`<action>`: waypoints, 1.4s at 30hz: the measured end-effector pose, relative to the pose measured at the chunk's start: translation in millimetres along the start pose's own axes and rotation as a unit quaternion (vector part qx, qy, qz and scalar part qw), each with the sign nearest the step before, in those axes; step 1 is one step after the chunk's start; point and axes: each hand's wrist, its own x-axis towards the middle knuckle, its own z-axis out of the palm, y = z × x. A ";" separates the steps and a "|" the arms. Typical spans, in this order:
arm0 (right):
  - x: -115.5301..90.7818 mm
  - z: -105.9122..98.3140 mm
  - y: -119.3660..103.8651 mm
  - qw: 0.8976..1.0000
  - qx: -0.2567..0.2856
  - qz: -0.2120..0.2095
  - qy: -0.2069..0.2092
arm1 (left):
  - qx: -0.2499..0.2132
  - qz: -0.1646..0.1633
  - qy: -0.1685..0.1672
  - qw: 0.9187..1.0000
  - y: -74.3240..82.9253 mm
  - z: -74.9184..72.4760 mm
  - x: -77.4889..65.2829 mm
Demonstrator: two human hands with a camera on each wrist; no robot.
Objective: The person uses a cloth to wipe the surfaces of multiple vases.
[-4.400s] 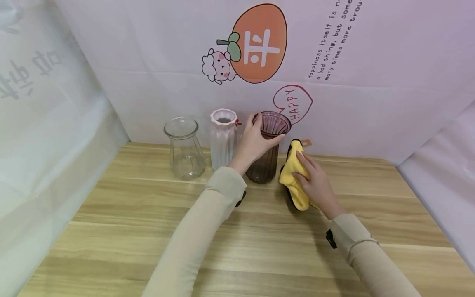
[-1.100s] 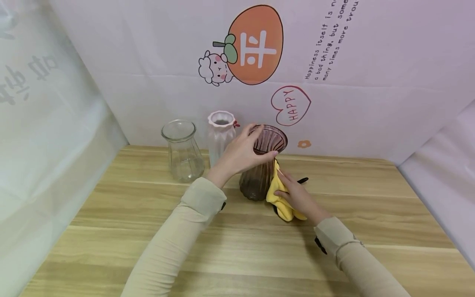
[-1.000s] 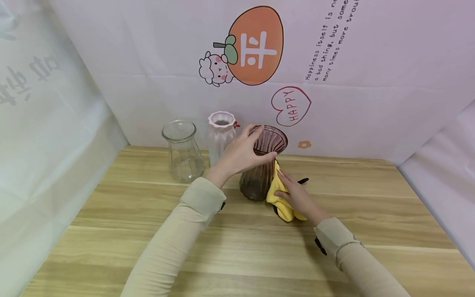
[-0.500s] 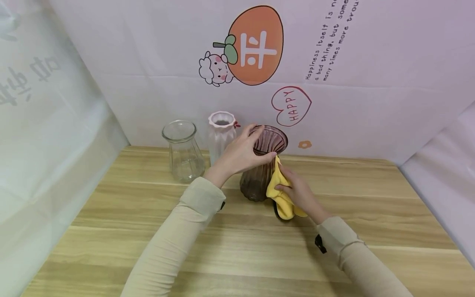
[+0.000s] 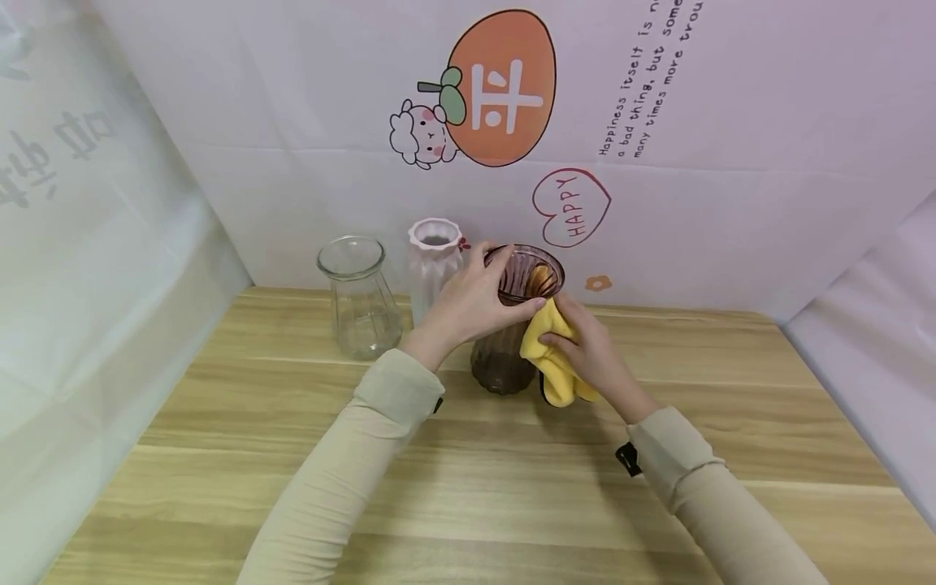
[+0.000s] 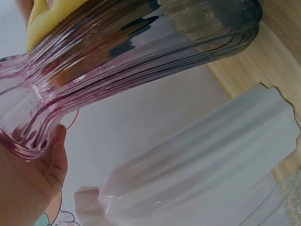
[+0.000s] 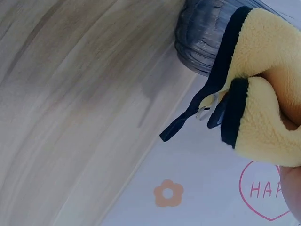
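Note:
A purple ribbed glass vase stands upright on the wooden table, its rim flaring outward. My left hand grips it around the neck just below the rim, thumb toward the front. In my right hand is a yellow cloth, pinched against the vase's right side near the rim. Dark edging and a hanging loop show on the cloth in the right wrist view. Yellow shows through the glass of the vase in the left wrist view. Part of the right hand's fingers is hidden by cloth and vase.
Left of the purple vase stands a white fluted vase, close to the left wrist. Farther left is a clear glass vase. A white printed backdrop rises behind the table, with more sheeting at both sides.
The purple vase has come forward from its earlier spot near the backdrop, held by the left hand. The right hand has brought the cloth to the vase and slid it up toward the rim.

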 end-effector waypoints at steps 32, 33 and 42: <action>-26.0 29.0 39.6 0.990 -0.043 0.058 -0.125 | -0.033 0.002 -0.013 0.999 -6.0 -4.1 2.5; -25.8 28.3 38.9 0.990 -0.043 0.059 -0.122 | -0.032 0.001 -0.009 0.999 -6.1 -4.0 2.3; -19.5 16.7 26.1 0.995 -0.020 0.051 -0.085 | -0.008 0.000 -0.002 1.000 -5.1 -4.1 1.1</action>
